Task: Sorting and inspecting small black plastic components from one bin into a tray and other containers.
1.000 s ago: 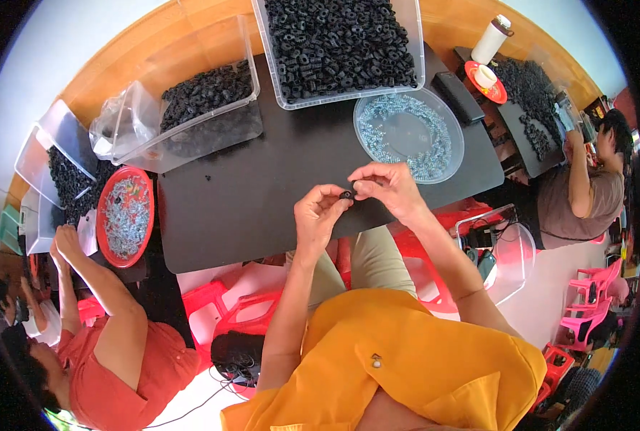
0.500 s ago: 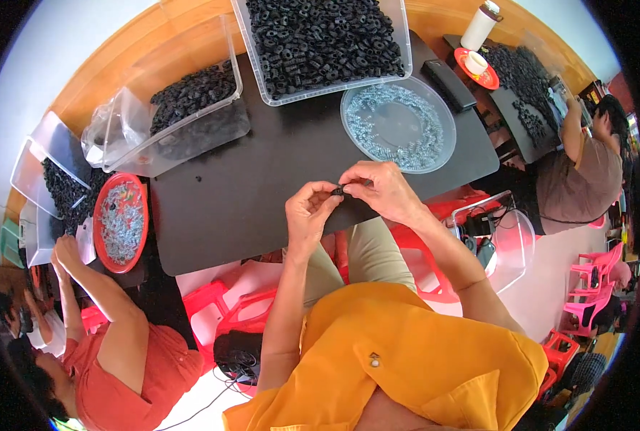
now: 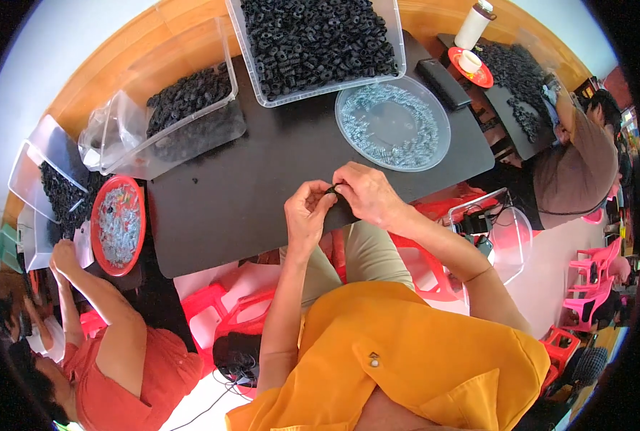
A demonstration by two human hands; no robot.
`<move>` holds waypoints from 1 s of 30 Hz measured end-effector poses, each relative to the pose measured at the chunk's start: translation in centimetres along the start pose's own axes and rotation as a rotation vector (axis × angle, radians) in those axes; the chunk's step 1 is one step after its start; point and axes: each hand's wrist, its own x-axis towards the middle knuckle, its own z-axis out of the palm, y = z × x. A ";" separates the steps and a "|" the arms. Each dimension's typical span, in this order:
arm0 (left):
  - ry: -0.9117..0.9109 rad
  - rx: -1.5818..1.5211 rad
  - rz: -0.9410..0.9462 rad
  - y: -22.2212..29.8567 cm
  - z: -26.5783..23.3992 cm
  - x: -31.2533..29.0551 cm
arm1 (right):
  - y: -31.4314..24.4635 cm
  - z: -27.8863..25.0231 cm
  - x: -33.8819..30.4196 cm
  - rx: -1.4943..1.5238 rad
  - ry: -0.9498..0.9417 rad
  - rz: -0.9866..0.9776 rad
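Over the near edge of the dark table (image 3: 262, 172), both my hands meet at one small black plastic part (image 3: 330, 191). My left hand (image 3: 307, 215) pinches it between thumb and fingertips. From the other side my right hand (image 3: 369, 192) closes its fingertips on the same part, covering much of it. Whether a spring sits in it I cannot make out. A clear round tray (image 3: 393, 126) with many small silvery springs lies beyond my right hand. Behind it stands a clear plastic bin (image 3: 261, 99) heaped with similar black parts.
At the far left is another clear bin (image 3: 190, 136) of black parts. A red tray (image 3: 143, 223) of springs lies near a person in red (image 3: 133, 359). A black case (image 3: 442, 85) sits at the right edge. Another person (image 3: 575, 169) works at a table on the right.
My right hand has shifted slightly left and its fingers now close further over the black part. The whole view has moved a little.
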 end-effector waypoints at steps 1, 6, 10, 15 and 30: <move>0.036 0.026 0.003 -0.1 0.1 0.0 | -0.1 0.2 0.0 -0.004 0.004 0.002; 0.107 0.087 0.027 -0.2 0.8 -0.2 | -0.2 0.5 -0.4 -0.049 0.043 0.011; 0.139 0.226 -0.014 1.4 1.5 -0.3 | -0.2 0.7 -1.2 -0.035 0.151 -0.014; 0.193 0.139 0.018 0.7 1.8 0.2 | -1.2 1.1 -1.7 -0.026 0.155 0.019; 0.282 0.014 -0.024 0.6 1.5 0.6 | -0.7 2.9 -0.6 -0.191 0.195 -0.025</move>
